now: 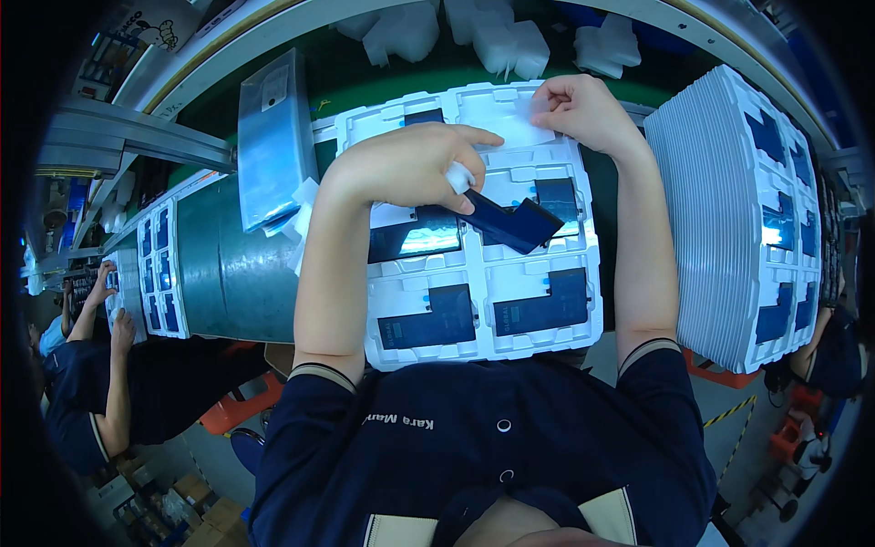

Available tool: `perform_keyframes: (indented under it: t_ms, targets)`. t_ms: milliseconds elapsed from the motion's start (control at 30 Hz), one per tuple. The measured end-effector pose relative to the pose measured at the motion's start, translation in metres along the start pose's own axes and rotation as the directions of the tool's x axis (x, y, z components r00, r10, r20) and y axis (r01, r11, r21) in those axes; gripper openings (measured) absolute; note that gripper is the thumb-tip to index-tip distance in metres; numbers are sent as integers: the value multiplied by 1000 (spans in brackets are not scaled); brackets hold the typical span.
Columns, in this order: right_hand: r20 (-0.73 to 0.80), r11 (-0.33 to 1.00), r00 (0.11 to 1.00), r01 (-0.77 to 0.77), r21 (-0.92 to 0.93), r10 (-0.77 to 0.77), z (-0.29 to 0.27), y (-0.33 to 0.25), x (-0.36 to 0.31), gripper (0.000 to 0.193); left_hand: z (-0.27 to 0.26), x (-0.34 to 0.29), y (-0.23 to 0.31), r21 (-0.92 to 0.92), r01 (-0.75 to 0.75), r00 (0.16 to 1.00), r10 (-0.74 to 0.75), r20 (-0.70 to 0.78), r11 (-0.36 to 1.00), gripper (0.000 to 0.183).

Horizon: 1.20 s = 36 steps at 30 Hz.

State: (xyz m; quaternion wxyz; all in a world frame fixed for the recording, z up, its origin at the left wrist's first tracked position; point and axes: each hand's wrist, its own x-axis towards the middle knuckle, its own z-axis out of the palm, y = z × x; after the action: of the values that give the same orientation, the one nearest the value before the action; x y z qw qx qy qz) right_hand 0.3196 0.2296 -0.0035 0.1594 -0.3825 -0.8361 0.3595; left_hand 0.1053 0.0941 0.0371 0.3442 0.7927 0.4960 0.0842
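Observation:
A white moulded tray (483,351) with several compartments lies in front of me. Dark, flat, L-shaped batteries (540,305) sit in most of them. My left hand (415,169) reaches over the tray's middle, its thumb and fingers closed on another such battery (515,223), held tilted above the cells. Its index finger stretches toward the far right compartment, and a white cover wraps one finger. Over that far compartment, my right hand (583,114) pinches a thin translucent film (532,111) between thumb and fingers. The left palm is hidden.
To the right rises a tall stack of filled white trays (711,228). A clear plastic folder (273,146) leans at the left, beside crumpled white film (296,219). White foam pieces (497,41) lie beyond the tray. A co-worker's hands (114,305) are at another tray, far left.

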Motion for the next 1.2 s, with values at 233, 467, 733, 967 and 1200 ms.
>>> perform_keyframes:
  t_ms: [233,467,733,967,1200]
  targets:
    - [18,978,994,106,-178,-104,2,-7,-6,25,1,9,0,-143,71,997,-66,38,987,16]
    - [-122,973,985,98,-210,-126,-3,-2,-8,38,-5,19,-11,-346,200,948,-270,-168,917,26]
    - [-314,985,936,128,-119,-160,-33,32,-3,32,18,43,-21,-127,228,847,-261,-464,965,32]
    - [-293,980,937,160,-119,-189,-30,24,-6,33,21,46,-8,-39,199,742,-177,-647,979,33]
    - [-207,905,920,249,-346,-332,-11,0,-27,51,14,20,21,-782,-544,669,-406,-623,304,35]
